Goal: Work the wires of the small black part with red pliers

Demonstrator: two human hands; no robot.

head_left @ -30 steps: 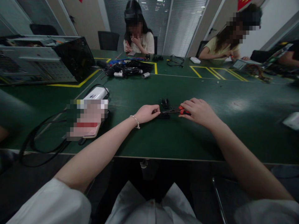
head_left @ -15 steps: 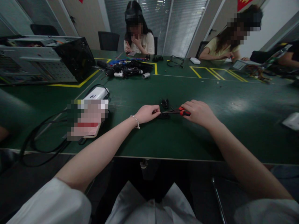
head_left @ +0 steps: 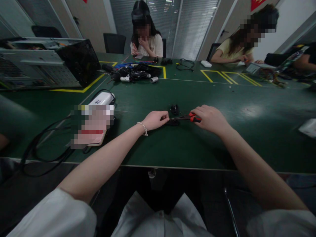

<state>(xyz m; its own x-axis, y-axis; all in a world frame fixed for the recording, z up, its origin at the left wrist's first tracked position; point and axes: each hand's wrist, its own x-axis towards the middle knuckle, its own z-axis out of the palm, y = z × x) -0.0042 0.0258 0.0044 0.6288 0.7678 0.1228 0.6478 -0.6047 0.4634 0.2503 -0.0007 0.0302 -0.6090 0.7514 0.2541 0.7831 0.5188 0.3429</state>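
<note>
My right hand [head_left: 209, 119] is closed around the red and black handles of long-nose pliers [head_left: 184, 117], whose dark jaws point left. Their tip reaches the fingertips of my left hand [head_left: 156, 120]. Those fingers pinch a small dark piece [head_left: 170, 121], mostly hidden and too small to name. Under the jaws and my left fingertips lies a flat black item [head_left: 174, 123] on the green table [head_left: 172, 148]. Just beyond the pliers sits a small black bundle [head_left: 174, 109], apart from both hands.
An opened computer case [head_left: 41, 65] stands at the back left. Nearer are a white box-like device [head_left: 105, 97], a phone [head_left: 97, 141] and black cables [head_left: 37, 153]. Tangled cables [head_left: 138, 71] lie at the far side. Two people [head_left: 148, 42] sit across the table.
Almost nothing differs. The pliers' handles look slightly further apart in my right hand, while both hands keep their places.
</note>
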